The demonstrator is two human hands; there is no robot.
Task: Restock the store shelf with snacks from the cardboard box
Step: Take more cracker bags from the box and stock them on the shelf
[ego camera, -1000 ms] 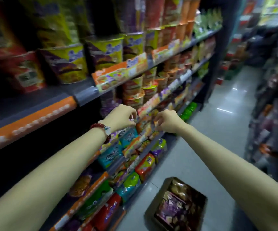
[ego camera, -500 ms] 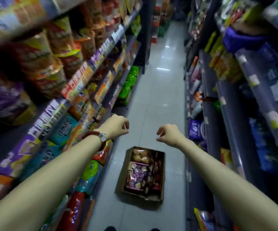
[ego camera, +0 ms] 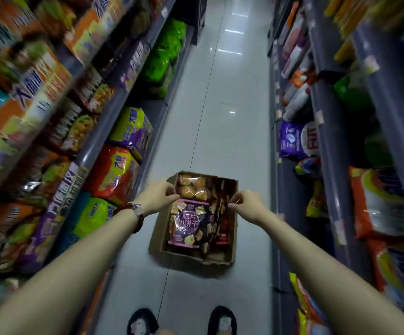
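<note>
Cardboard box (ego camera: 193, 257) sits mid-aisle on floor, snacks inside. Both hands, left (ego camera: 158, 198) & right (ego camera: 249, 204), reach over purple snack bag (ego camera: 188, 223), fingers loosely curled, holding nothing. Pickup step; next needs grip on bag's top edge, then lift to shelf (ego camera: 104, 131).

We can read little here, for most of the print is smeared by motion. On the purple snack bag (ego camera: 188, 223) lying uppermost in the cardboard box (ego camera: 156, 240), large white Chinese characters stand in a round purple field; the lower line seems to read 小饼干, the upper we cannot make out for certain. The shelf-edge strips (ego camera: 58, 189) on the left carry big white Chinese lettering on purple and orange, too blurred to read. On the right, a purple-and-white bag (ego camera: 297, 141) bears large red lettering turned sideways, which we cannot decipher either. The small price tags (ego camera: 371, 65) on the right-hand shelves are illegible.
</note>
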